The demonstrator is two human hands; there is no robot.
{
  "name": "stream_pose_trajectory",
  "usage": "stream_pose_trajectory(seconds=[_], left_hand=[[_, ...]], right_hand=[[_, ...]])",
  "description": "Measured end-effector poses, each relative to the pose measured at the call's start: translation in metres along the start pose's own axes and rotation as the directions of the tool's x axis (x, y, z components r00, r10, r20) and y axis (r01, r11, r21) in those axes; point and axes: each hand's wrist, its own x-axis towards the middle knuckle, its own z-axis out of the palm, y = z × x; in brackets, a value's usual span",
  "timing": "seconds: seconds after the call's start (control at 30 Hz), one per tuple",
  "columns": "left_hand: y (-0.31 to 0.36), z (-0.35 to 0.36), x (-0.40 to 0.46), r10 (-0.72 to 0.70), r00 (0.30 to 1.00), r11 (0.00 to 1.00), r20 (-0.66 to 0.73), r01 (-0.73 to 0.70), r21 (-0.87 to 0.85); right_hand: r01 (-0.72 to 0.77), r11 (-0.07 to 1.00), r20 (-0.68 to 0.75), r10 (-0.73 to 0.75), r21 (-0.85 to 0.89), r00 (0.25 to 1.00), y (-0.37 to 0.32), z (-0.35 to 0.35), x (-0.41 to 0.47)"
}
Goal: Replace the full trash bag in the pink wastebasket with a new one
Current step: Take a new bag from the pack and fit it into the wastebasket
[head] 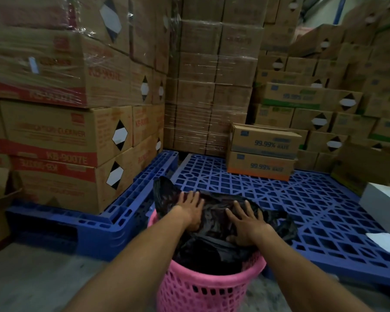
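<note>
Stacked cardboard boxes (61, 140) ring blue pallets (302, 199). Both hands, left hand (190, 209) and right hand (245, 224), press flat-fingered (gripping nothing) on the black trash bag (214, 244) in the pink wastebasket (203, 287)

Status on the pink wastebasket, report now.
Left hand and right hand flat, fingers spread, on black trash bag. Bag bunched over pink wastebasket, not seated on rim. Blue pallet directly behind, nothing blocking.
</note>
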Motion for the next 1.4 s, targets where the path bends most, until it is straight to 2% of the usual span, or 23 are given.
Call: stream_pose_trajectory(seconds=[0.2,0.33,0.47,0.67,0.77,0.83,0.9,0.97,1.0,1.03,1.1,1.17,1.2,1.23,1.3,1.4], left_hand=[[-0.037,0.027,0.019,-0.059,0.998,0.998,0.028,0.059,-0.014],[-0.043,0.015,0.028,-0.070,0.997,0.980,0.012,0.071,-0.186],[-0.049,0.003,0.040,-0.137,0.991,0.916,0.001,0.127,-0.382],[-0.064,0.010,0.044,-0.169,0.986,0.867,-0.007,0.145,-0.476],[-0.075,0.012,0.040,-0.098,0.995,0.790,0.038,0.100,-0.604],[-0.085,0.016,0.033,-0.051,0.996,0.686,0.078,0.092,-0.722],[-0.092,0.023,0.024,-0.051,0.991,0.588,0.122,0.129,-0.799],[-0.092,0.027,0.015,-0.067,0.985,0.555,0.158,0.169,-0.814],[-0.092,0.027,0.013,-0.076,0.988,0.606,0.135,0.154,-0.780],[-0.091,0.027,0.013,-0.089,0.994,0.714,0.070,0.113,-0.691],[-0.086,0.021,0.014,-0.091,0.975,0.921,-0.201,0.006,-0.389],[-0.074,0.007,0.019,-0.012,0.892,0.984,-0.452,-0.069,-0.161],[-0.067,0.000,0.022,0.022,0.862,0.986,-0.506,-0.101,-0.130],[-0.059,-0.007,0.025,0.046,0.861,0.978,-0.507,-0.143,-0.154],[-0.046,-0.010,0.034,0.060,0.926,0.934,-0.372,-0.183,-0.306],[-0.041,-0.002,0.045,0.031,0.988,0.874,-0.152,-0.101,-0.476]], right_hand=[[0.046,0.999,-0.071,-0.046,0.008,0.996,0.002,0.003,0.025],[0.055,0.996,-0.122,-0.047,0.067,0.991,0.004,-0.007,0.045],[0.076,0.993,-0.179,-0.059,0.092,0.982,0.009,-0.009,0.065],[0.087,0.979,-0.222,-0.045,0.184,0.974,0.019,-0.007,0.074],[0.055,0.937,-0.195,0.014,0.344,0.981,0.029,-0.006,0.076],[0.022,0.862,-0.131,0.051,0.507,0.990,0.034,-0.007,0.075],[-0.032,0.771,-0.043,0.078,0.636,0.996,0.037,-0.010,0.071],[-0.065,0.743,0.002,0.085,0.666,0.996,0.036,-0.012,0.064],[-0.068,0.771,0.007,0.082,0.633,0.997,0.034,-0.013,0.061],[-0.061,0.833,-0.013,0.081,0.550,0.997,0.032,-0.014,0.059],[-0.034,0.949,-0.156,0.087,0.314,0.984,0.027,-0.016,0.055],[0.066,0.971,-0.340,0.017,0.231,0.940,0.018,-0.022,0.055],[0.134,0.962,-0.384,-0.033,0.239,0.923,0.013,-0.027,0.055],[0.198,0.947,-0.398,-0.084,0.254,0.913,0.007,-0.030,0.058],[0.269,0.917,-0.353,-0.157,0.296,0.923,-0.005,-0.033,0.066],[0.248,0.911,-0.286,-0.154,0.329,0.946,-0.012,-0.027,0.079]])
